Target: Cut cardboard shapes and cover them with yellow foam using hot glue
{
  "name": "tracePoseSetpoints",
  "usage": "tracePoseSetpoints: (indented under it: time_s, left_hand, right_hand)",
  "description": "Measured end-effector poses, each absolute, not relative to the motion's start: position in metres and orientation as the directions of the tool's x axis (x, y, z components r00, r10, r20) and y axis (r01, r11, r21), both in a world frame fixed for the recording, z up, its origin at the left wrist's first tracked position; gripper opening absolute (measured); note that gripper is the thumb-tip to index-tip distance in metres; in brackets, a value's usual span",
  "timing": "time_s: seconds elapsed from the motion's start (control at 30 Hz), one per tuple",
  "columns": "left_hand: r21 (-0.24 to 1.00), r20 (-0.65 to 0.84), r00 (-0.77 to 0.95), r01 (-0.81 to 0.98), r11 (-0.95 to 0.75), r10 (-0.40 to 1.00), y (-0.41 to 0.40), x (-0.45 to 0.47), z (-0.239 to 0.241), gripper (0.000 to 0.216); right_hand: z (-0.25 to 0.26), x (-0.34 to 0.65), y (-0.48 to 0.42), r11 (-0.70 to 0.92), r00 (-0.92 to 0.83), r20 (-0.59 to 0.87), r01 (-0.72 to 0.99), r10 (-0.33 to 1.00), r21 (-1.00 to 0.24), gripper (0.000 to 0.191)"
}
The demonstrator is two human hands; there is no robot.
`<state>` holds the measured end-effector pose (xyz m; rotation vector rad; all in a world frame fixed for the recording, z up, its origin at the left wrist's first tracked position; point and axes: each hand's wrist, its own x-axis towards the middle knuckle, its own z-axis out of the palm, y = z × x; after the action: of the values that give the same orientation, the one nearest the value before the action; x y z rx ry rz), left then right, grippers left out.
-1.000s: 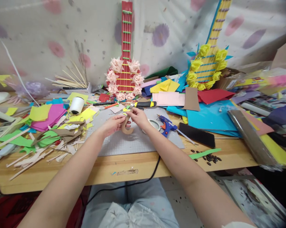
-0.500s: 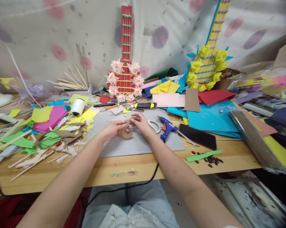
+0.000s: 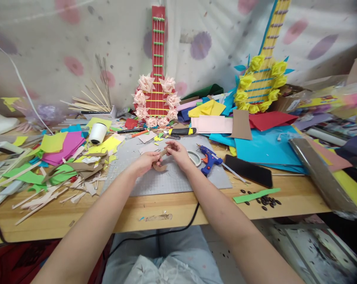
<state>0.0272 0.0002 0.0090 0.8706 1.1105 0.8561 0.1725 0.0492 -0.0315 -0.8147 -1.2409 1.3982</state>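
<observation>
A curved brown cardboard strip [image 3: 160, 161] is held between both hands over the grey cutting mat [image 3: 166, 179]. My left hand [image 3: 145, 161] pinches its lower end, fingers closed on it. My right hand [image 3: 177, 152] pinches the upper end from the right. Most of the strip is hidden behind my fingers. A roll of clear tape [image 3: 194, 157] and a blue glue gun [image 3: 209, 158] lie just right of my right hand.
Coloured paper scraps [image 3: 60, 144] and cardboard offcuts [image 3: 48, 193] crowd the left of the wooden table [image 3: 166, 207]. A white spool [image 3: 97, 132], yellow-handled knife [image 3: 181, 131], black phone [image 3: 249, 169], dark seeds [image 3: 264, 200]. Red paper guitar [image 3: 156, 79] and yellow one [image 3: 260, 79] lean on the wall.
Both hands turned the cardboard strip and brought it lower and flatter toward the mat. Less of the curved piece shows now. The camera shifted slightly.
</observation>
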Motion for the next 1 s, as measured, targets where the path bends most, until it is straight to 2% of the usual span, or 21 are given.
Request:
tracePoseSetpoints:
  time_s: [0.13,0.23,0.3,0.4,0.47,0.53,0.63,0.7,0.77,0.87,1.0]
  left_hand:
    - [0.952,-0.266,0.104,-0.127,0.278,0.958,-0.002,0.031,0.009,0.011]
    - [0.974,-0.203,0.054,-0.089,0.207,0.978,-0.002,0.04,0.005,0.012]
    - [0.984,-0.179,0.054,0.018,0.178,0.982,0.001,0.042,0.002,0.013]
    - [0.94,-0.071,-0.028,0.334,0.077,0.997,0.013,0.029,0.002,0.028]
    - [0.787,0.049,-0.116,0.616,0.033,0.992,0.024,0.006,0.006,0.035]
    - [0.532,0.144,-0.208,0.841,0.102,0.968,0.036,-0.025,0.012,0.038]
    - [0.156,0.22,-0.229,0.968,0.198,0.948,0.049,-0.071,0.023,0.041]
    - [0.01,0.177,-0.262,0.964,0.264,0.949,0.054,-0.092,0.029,0.041]
    - [-0.066,0.106,-0.282,0.955,0.289,0.954,0.057,-0.104,0.032,0.04]
    - [-0.104,0.022,-0.296,0.949,0.296,0.955,0.059,-0.109,0.031,0.034]
    - [-0.132,0.008,-0.319,0.939,0.317,0.948,0.059,-0.108,0.025,0.029]
  right_hand:
    - [-0.026,0.172,0.045,0.029,-0.222,0.115,-0.354,0.968,-0.935,0.041]
    - [-0.024,0.173,0.043,-0.021,-0.239,0.069,-0.355,0.969,-0.935,0.041]
    - [-0.024,0.174,0.044,-0.025,-0.217,0.052,-0.342,0.975,-0.939,0.036]
    - [-0.026,0.178,0.049,-0.003,-0.11,0.041,-0.371,0.993,-0.929,0.033]
    - [-0.027,0.181,0.053,0.005,-0.052,0.028,-0.395,0.998,-0.919,0.032]
    - [-0.027,0.184,0.056,-0.008,-0.038,0.008,-0.403,0.999,-0.915,0.032]
    - [-0.027,0.185,0.056,-0.027,-0.06,-0.004,-0.391,0.998,-0.92,0.034]
    - [-0.027,0.185,0.056,-0.029,-0.067,-0.004,-0.383,0.998,-0.923,0.036]
    - [-0.026,0.185,0.055,-0.032,-0.063,-0.008,-0.388,0.998,-0.921,0.037]
    - [-0.026,0.185,0.055,-0.041,-0.061,-0.018,-0.398,0.998,-0.916,0.038]
    - [-0.025,0.187,0.055,-0.05,-0.075,-0.023,-0.375,0.997,-0.926,0.037]
